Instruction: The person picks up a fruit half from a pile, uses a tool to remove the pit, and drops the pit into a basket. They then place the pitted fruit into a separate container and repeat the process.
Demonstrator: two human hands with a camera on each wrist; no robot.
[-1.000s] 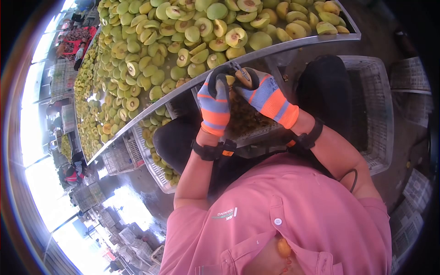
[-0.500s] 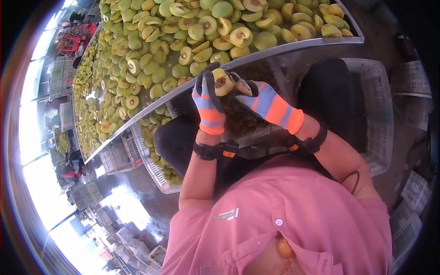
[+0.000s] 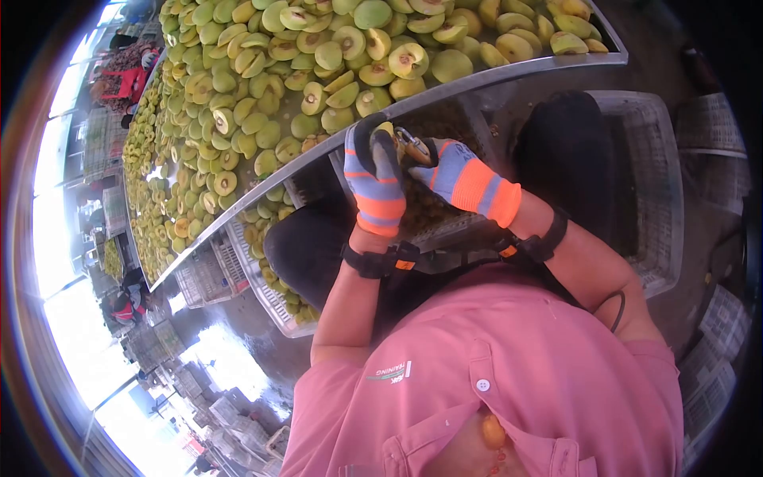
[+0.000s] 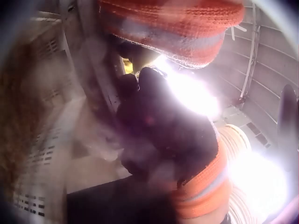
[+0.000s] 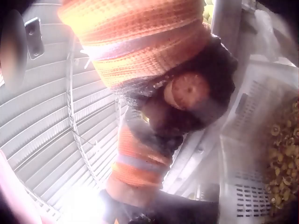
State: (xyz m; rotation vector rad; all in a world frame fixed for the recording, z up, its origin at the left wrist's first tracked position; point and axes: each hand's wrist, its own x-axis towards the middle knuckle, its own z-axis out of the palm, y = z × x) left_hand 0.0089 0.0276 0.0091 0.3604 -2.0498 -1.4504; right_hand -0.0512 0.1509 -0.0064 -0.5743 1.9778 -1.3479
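Observation:
In the head view the gloved left hand curls its dark fingers round a yellow-green fruit half, mostly covered by the glove. Beside it the gloved right hand grips a small tool with a metal loop at its tip, against the fruit. The right wrist view shows the round end of a wooden handle poking out of the right fist. Both hands meet just below the metal rim of a table heaped with halved green fruit.
A crate of fruit halves stands under the table at left. A crate holding small brown pieces is below the hands, and a white crate is by the right knee. Stacked crates and other people are at far left.
The fruit half, its cut face showing half a second ago, has turned and is now mostly hidden by the left hand. The left fingers have closed round it, near the tool.

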